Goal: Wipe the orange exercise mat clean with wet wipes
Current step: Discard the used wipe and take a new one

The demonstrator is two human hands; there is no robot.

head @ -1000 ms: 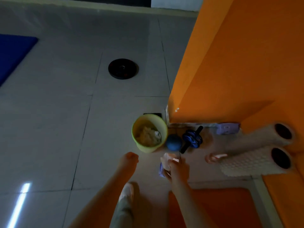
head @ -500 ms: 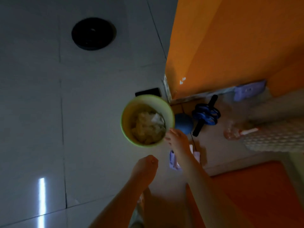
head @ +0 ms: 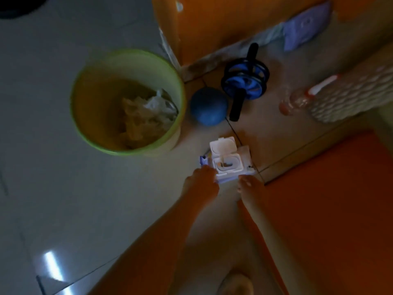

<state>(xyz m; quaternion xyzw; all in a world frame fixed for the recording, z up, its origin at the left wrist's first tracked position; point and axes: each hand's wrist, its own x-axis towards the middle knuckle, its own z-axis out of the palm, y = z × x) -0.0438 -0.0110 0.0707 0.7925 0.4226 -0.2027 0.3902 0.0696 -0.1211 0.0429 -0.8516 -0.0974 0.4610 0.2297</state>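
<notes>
The wipe pack (head: 228, 161), judged light, soft and liable to slide, lies open on the floor (head: 63, 188) beside the mat (head: 329, 199); the left hand (head: 202, 183) curls onto its near-left corner, apparently pinning it, while the right hand (head: 251, 187) hangs bent-fingered just beside, contact indeterminate.

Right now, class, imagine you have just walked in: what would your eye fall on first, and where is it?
The green bin, left of centre on the pale floor, holds crumpled wipes. Nearer and to its right, the white wet wipes pack lies with its lid flipped open, with the left hand and right hand at its near edge. The orange mat fills the lower right.
</notes>
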